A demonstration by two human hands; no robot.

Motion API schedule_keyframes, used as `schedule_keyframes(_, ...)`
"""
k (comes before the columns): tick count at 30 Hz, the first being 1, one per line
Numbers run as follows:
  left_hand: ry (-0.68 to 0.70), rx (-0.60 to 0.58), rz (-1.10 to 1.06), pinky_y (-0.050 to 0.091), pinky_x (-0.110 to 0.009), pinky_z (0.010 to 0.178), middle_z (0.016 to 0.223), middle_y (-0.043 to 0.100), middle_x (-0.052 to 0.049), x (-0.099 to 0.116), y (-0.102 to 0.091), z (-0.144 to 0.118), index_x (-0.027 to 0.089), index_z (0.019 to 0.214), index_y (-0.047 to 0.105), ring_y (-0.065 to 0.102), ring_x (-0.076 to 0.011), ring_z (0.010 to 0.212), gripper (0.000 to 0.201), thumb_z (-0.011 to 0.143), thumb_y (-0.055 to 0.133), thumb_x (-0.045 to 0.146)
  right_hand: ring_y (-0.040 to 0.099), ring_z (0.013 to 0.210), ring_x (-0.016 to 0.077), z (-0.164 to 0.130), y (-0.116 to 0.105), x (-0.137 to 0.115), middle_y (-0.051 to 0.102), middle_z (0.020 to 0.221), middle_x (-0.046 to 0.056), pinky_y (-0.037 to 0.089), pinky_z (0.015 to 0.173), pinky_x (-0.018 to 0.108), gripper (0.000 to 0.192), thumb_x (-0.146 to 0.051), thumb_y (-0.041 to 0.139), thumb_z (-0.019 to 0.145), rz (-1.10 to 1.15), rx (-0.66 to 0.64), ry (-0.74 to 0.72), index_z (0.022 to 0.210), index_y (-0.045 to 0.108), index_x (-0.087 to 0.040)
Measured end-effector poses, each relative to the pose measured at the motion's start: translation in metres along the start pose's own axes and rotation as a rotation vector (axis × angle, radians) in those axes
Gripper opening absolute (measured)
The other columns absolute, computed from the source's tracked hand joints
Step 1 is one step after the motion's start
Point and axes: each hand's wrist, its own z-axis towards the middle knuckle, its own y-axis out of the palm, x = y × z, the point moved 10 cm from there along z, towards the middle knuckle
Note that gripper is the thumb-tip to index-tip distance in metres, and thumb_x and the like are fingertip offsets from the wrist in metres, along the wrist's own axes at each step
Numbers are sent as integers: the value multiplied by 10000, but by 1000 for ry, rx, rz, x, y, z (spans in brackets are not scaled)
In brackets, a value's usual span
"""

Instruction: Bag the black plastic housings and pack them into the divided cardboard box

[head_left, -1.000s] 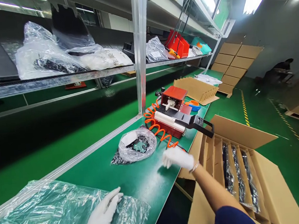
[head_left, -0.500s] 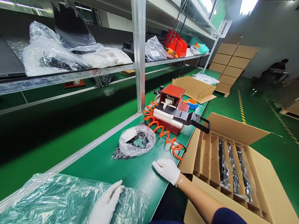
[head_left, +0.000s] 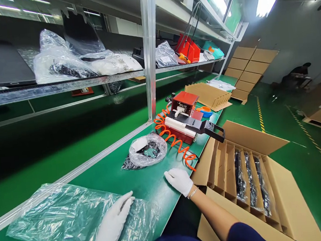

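Observation:
My left hand (head_left: 112, 225), in a white glove, lies on a clear plastic bag (head_left: 65, 220) spread flat over the green bench, its fingers stretched out. My right hand (head_left: 180, 181), gloved too, rests on the bench near its front edge, with fingers loosely curled and nothing visible in them. Beyond it sits an open plastic bag of small black parts (head_left: 149, 152). Farther along stands a red machine (head_left: 184, 99) with a coiled orange hose (head_left: 176, 143). A long black part with a loop handle (head_left: 203, 126) lies across the machine's front.
At my right, an open cardboard box (head_left: 287, 195) with dividers holds several wrapped black items (head_left: 251, 180). Cardboard dividers (head_left: 207, 95) lie farther up the bench. A metal post (head_left: 151, 53) and a shelf with bagged parts (head_left: 63, 58) stand over it. A person sits far off.
My left hand and the plastic bag under it have shifted slightly to the right and up in view. My right hand stays nearly where it was.

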Motion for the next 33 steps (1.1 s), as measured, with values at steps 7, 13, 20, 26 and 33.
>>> schedule_keyframes(7,-9,-12,23,385,-473,1191,1318,700,-95,0,1,-1,195,1203,709,643,-289,1233,579,809,552,589,630,641,144,0,-1,0,709,695,19,306,577,275,443,-375,484,1019,-15,1,-2,646,650,-203)
schedule_keyframes(13,14,3,12,390,-450,1188,1309,708,-80,-3,-1,-1,217,1190,718,658,-279,1219,533,820,560,566,635,646,146,0,-1,-1,709,697,20,307,574,277,435,-367,491,1018,-24,-6,0,647,649,-205)
schedule_keyframes(20,18,-10,39,404,-434,1180,1308,708,-83,3,1,-1,208,1208,702,658,-279,1221,556,812,554,567,644,661,153,1,0,2,704,705,29,336,584,263,432,-372,489,1015,11,-29,21,644,635,-205)
schedule_keyframes(26,24,4,35,410,-438,1174,1271,727,-73,8,0,-2,220,1178,712,663,-281,1211,529,804,559,561,661,687,166,-2,-5,0,707,706,31,453,663,254,380,-313,487,994,134,37,-1,667,655,-215)
schedule_keyframes(33,24,2,28,406,-452,1178,1278,722,-88,12,-1,-4,204,1183,706,661,-285,1215,542,804,546,557,547,1268,296,0,-197,164,622,1298,216,385,1144,448,419,-346,417,952,228,800,431,1227,631,-112)
